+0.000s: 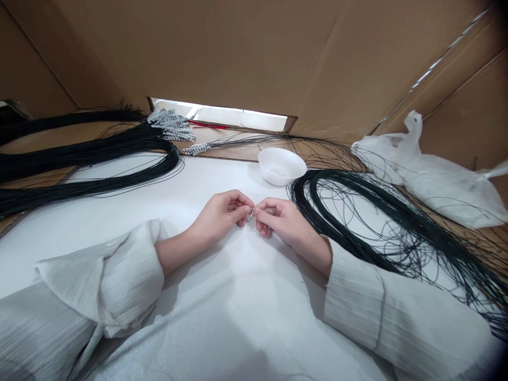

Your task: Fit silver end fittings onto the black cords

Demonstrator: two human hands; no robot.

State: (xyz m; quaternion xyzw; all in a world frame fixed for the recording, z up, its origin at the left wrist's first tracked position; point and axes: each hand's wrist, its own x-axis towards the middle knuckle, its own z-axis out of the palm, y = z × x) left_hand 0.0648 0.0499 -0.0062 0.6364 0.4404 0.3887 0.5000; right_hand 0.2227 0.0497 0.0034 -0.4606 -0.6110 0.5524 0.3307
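Note:
My left hand [232, 209] and my right hand [275, 217] meet over the white tabletop, each closed in a pinch of thumb and forefinger. Between the fingertips shows a tiny shiny piece [252, 211], too small to name. Just beyond the hands stands a white bowl [281, 168]; small bits may lie at its bottom, but they are hard to make out. To the right of my right hand curves a thick bundle of black cords [357, 227], its ends loose and tangled.
More black cord bundles [87, 151] lie at the left, with white, dark-marked ends [170, 124]. A thin bundle with similar ends [197, 150] and a red strip [208, 126] lie at the back. A white plastic bag [440, 174] rests at right. Cardboard walls [238, 53] enclose the table.

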